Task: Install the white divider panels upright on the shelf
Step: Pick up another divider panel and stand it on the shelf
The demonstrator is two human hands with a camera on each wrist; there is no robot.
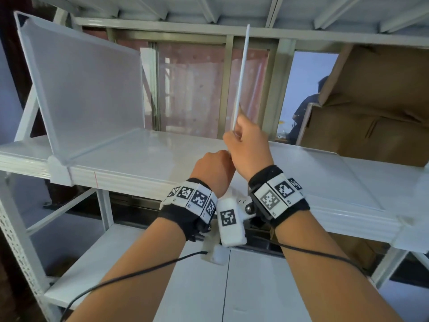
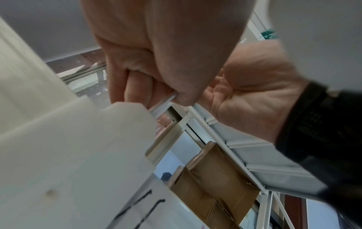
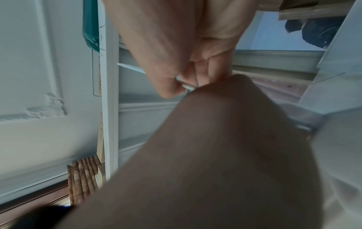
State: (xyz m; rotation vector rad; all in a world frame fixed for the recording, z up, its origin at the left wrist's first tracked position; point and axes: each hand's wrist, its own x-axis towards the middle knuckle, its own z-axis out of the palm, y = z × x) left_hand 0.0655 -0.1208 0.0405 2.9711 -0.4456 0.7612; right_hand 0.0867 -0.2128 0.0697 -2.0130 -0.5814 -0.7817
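One white divider panel (image 1: 88,94) stands on the left of the white shelf (image 1: 144,159), leaning a little, its front corner in a white clip (image 1: 59,170). A second divider panel (image 1: 242,75) shows edge-on as a thin white line rising over the shelf's middle. My right hand (image 1: 241,138) pinches its front edge, and the thin edge (image 3: 131,67) runs through the right hand (image 3: 182,83) in the right wrist view. Just below, my left hand (image 1: 217,163) is curled around the same edge. The left wrist view has the left hand (image 2: 166,94) pinching the thin edge (image 2: 161,103).
Brown cardboard boxes (image 1: 371,108) fill the shelf's right end. A person in dark clothes (image 1: 304,112) sits behind the rack. The upper shelf's ribs (image 1: 209,10) run close overhead. A lower shelf (image 1: 139,263) lies beneath my forearms. Bare shelf lies between the left panel and the boxes.
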